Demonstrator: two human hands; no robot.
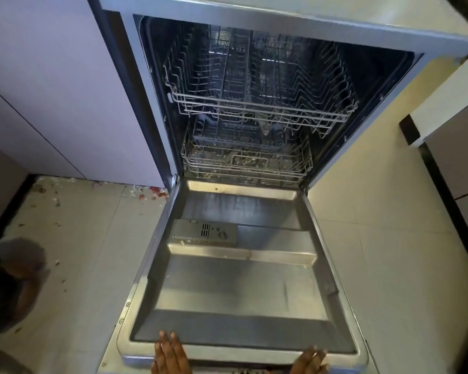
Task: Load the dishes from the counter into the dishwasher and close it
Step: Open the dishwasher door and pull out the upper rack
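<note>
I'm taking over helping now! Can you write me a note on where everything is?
Left hand: fingers straight, resting on the near edge of the dishwasher door.
Right hand: on the same edge, grip unclear.
The door lies fully open. The upper rack and lower rack are pushed in, with no dishes in them. No dishes in view.
Done: door is open.
To do: load the dishes, close the door.

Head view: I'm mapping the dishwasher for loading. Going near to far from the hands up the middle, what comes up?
door → dispenser → lower rack → upper rack
</note>
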